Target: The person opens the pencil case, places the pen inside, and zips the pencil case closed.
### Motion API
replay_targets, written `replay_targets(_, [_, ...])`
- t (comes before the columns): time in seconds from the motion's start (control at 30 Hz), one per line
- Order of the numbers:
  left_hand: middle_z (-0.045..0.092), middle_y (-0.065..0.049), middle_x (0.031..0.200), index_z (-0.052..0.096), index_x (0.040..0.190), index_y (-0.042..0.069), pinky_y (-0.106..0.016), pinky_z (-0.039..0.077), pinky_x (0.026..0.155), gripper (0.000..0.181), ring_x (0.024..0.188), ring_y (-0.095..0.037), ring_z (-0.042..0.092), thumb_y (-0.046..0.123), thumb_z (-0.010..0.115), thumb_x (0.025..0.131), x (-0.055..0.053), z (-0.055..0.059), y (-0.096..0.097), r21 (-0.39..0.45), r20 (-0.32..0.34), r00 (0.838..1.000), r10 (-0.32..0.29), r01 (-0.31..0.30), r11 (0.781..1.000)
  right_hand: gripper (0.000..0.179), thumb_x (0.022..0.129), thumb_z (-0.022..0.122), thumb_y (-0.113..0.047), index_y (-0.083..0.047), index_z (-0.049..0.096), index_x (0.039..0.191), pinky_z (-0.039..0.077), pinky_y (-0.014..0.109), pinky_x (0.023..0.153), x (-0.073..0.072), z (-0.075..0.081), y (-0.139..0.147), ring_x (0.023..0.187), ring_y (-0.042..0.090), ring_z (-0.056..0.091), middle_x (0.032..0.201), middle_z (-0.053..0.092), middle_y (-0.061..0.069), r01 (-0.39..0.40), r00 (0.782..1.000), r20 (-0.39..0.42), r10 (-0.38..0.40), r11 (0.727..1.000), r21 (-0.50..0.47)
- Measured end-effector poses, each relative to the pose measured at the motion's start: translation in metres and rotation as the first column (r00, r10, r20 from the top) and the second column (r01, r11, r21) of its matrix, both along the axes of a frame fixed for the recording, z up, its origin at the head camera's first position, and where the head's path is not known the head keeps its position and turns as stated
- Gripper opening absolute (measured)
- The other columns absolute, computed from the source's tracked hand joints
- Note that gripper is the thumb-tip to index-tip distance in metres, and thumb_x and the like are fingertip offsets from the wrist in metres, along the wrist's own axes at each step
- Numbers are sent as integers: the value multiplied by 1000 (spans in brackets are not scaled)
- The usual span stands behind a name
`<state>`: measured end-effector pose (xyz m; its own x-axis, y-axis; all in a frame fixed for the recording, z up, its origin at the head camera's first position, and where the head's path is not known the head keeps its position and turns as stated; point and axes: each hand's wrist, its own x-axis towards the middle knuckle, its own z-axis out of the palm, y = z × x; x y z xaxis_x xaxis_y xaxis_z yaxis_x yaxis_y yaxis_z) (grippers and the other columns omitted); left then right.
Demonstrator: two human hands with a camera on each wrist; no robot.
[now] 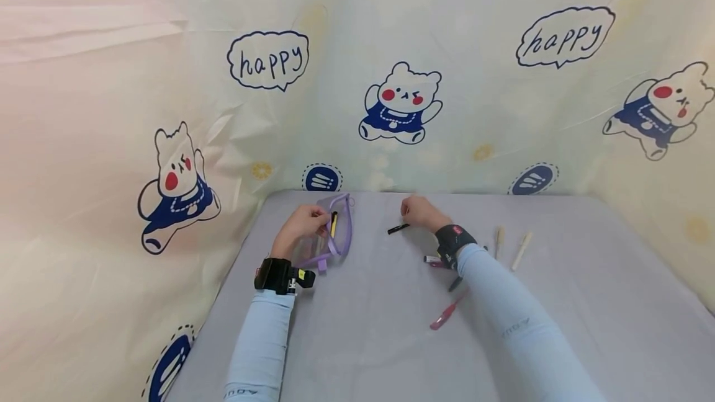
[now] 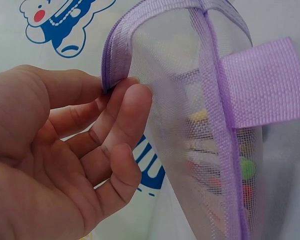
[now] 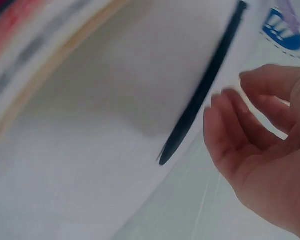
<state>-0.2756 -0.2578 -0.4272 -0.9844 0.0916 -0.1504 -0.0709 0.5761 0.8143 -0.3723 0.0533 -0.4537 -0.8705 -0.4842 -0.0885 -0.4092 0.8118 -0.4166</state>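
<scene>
Beside the left hand (image 2: 50,160), a purple mesh pouch (image 2: 190,125) stands open.

Pale blue sleeves (image 1: 262,340), black wrist straps (image 1: 276,275)

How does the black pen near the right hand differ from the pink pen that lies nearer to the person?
The black pen is dark and lies far up the table, right beside the right hand. The pink pen is bright, looks longer, and lies apart from both hands, next to the right sleeve. The black pen lies nearly level in the head view; the pink pen slants more steeply. Both rest flat on the table, unheld.
</scene>
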Motion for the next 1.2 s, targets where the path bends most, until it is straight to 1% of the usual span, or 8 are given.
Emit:
replay_targets(0.07, [68,-12,87,63,109,-6,-48,55,87,26,73,-19,69,17,53,101,1,-2,0,3,3,1000,-11,11,1000,14,89,56,-1,-1,66,98,50,34,72,4,-5,0,81,21,57,95,67,12,-33,998,-55,38,996,80])
replay_targets(0.13, [68,-13,87,63,109,-7,-48,55,87,26,71,-17,68,16,53,100,2,-3,0,10,3,1000,-18,18,1000,14,90,55,0,-1,66,98,50,35,75,7,-9,-1,82,21,56,95,66,11,-41,994,-91,54,990,138])
replay_targets(0.33, [68,-12,85,64,107,-5,-49,55,86,24,70,-17,67,16,53,101,3,-5,1,26,3,1000,6,-6,1000,12,93,53,-1,-4,64,90,50,36,71,14,-10,-4,78,21,56,88,64,10,-63,980,-173,99,977,204])
replay_targets(0.53, [68,-10,84,65,107,-1,-46,54,83,25,73,-18,68,19,53,101,4,-3,0,9,11,999,33,-33,999,16,94,53,1,-6,64,85,50,36,69,13,-13,-5,77,21,57,84,63,8,-78,969,-205,139,957,280])
replay_targets(0.7, [67,-11,87,64,109,-2,-45,55,86,26,73,-18,67,19,52,101,5,2,2,10,14,999,35,-36,999,15,92,55,3,-6,64,84,51,40,69,14,-13,-7,78,25,60,84,64,9,-55,963,-232,137,943,329])
replay_targets(0.83, [67,-11,88,64,111,-4,-44,55,86,27,73,-16,67,19,53,101,5,6,2,13,17,999,33,-33,999,14,92,57,2,-6,64,83,51,41,71,17,-11,-7,80,27,60,84,64,10,-53,954,-258,152,933,355])
replay_targets(1.07, [66,-10,87,63,112,-5,-43,55,84,29,71,-15,67,19,53,101,5,5,0,20,16,999,30,-31,999,10,94,59,-1,-6,68,95,54,44,75,19,-13,-11,87,29,60,92,67,11,-45,942,-287,175,912,408])
replay_targets(1.2, [65,-10,87,63,113,-6,-46,55,87,29,71,-16,67,18,52,101,4,3,-1,26,16,999,34,-34,999,11,96,58,-3,-6,68,99,55,45,76,20,-13,-12,88,30,61,96,69,12,-50,936,-295,190,904,425])
